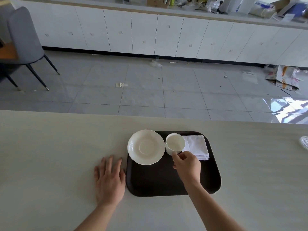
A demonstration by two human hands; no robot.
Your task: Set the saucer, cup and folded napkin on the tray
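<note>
A dark brown tray (pixel 166 180) lies on the pale table. On its far left part sits a white scalloped saucer (pixel 146 146), its rim reaching slightly past the tray's left edge. An empty white cup (pixel 175 144) stands upright to the right of the saucer, on the tray. My right hand (pixel 187 163) pinches the cup's handle at its near side. A folded white napkin (pixel 197 146) lies on the tray's far right part, touching the cup. My left hand (pixel 109 179) rests flat on the table just left of the tray, fingers spread.
The table's far edge (pixel 150 116) runs across the view, with grey tiled floor beyond. A clear plastic object (pixel 304 142) sits at the table's right edge. A grey chair (pixel 25 39) stands far left. White cabinets line the back wall.
</note>
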